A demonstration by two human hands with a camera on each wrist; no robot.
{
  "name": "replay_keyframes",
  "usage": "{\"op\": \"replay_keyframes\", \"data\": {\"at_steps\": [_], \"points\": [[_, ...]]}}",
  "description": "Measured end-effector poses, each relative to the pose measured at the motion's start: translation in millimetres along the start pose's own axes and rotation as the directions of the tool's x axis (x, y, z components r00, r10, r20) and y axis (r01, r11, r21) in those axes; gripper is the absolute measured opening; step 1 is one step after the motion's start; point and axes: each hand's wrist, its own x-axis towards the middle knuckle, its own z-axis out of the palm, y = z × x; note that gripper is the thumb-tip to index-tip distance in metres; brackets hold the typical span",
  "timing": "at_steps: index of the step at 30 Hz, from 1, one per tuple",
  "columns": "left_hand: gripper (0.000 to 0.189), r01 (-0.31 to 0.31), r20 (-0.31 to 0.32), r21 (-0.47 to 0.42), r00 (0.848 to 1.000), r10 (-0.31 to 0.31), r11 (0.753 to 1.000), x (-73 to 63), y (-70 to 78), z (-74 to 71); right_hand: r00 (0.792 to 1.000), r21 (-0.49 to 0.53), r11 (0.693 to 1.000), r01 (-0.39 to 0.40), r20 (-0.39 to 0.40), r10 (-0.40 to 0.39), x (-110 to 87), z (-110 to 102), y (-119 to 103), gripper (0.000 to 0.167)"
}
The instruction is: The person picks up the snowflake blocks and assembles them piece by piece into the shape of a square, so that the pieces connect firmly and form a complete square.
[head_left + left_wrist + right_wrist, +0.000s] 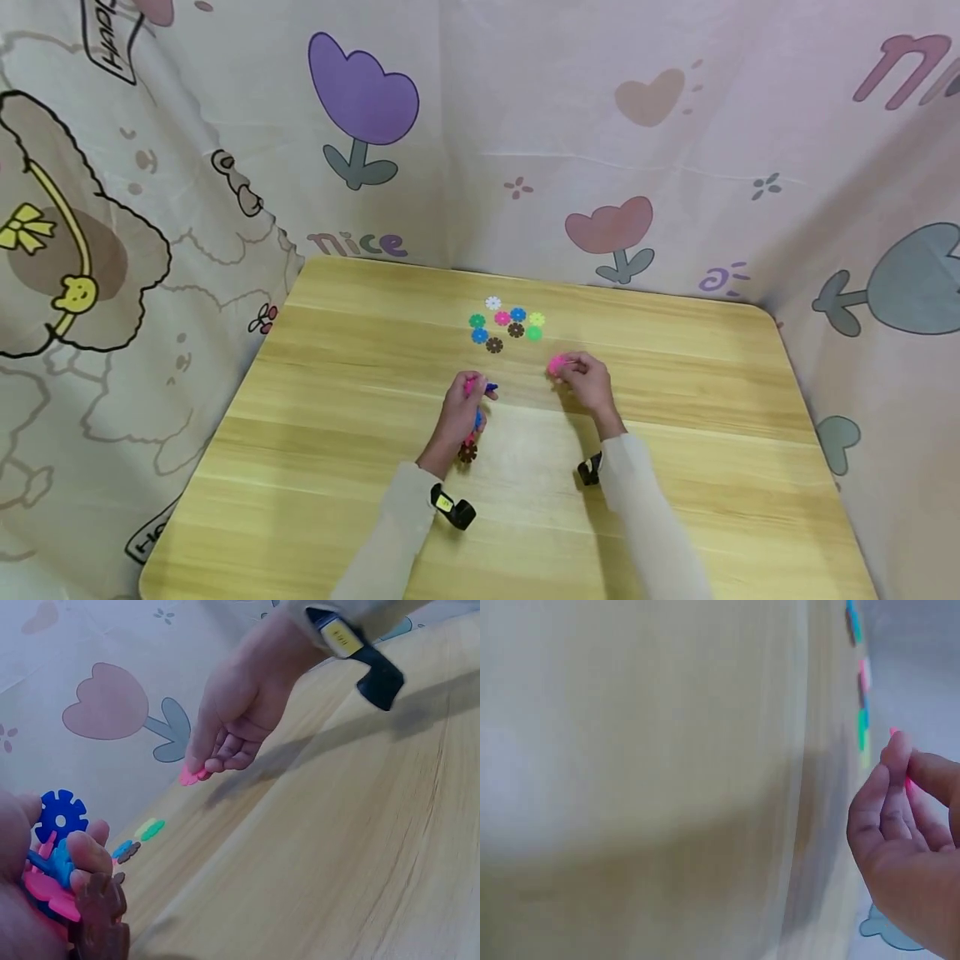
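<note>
My left hand holds a cluster of interlocked notched plastic discs above the table. In the left wrist view the cluster shows a dark blue disc on top, pink discs, a lighter blue disc and brown discs at the bottom. Part of it is hidden by the palm and fingers. To the right, my right hand pinches a single pink notched disc between thumb and fingertips. The right wrist view shows only the edges of that disc, past the fingertips.
Several loose notched discs lie on the wooden table beyond the hands, among them a white disc, a green disc, a yellow disc and a brown disc. A printed cloth hangs behind the table.
</note>
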Motion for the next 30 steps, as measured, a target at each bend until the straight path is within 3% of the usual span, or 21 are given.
{"op": "replay_keyframes", "data": {"at_steps": [8,17,23,30], "points": [[0.032,0.029,0.011,-0.008,1.0,-0.029,1.0,-0.5,6.1,4.3,0.997,0.173,0.984,-0.041,0.066,0.03,-36.1,15,-7,0.027],[0.032,0.013,0.027,-0.01,1.0,-0.013,1.0,-0.9,11.0,10.4,0.994,0.278,0.96,0.035,0.091,-0.063,-61.5,38,-24,0.027],[0.033,0.013,0.04,0.009,0.999,-0.013,1.0,-4.5,13.5,12.5,0.99,0.29,0.955,0.071,0.095,-0.102,-66.1,47,-30,0.027],[0.029,0.013,0.039,0.001,0.999,-0.013,1.0,-7.5,12.6,16.2,0.985,0.23,0.97,0.085,0.124,-0.116,-68.4,49,-36,0.024]]}}
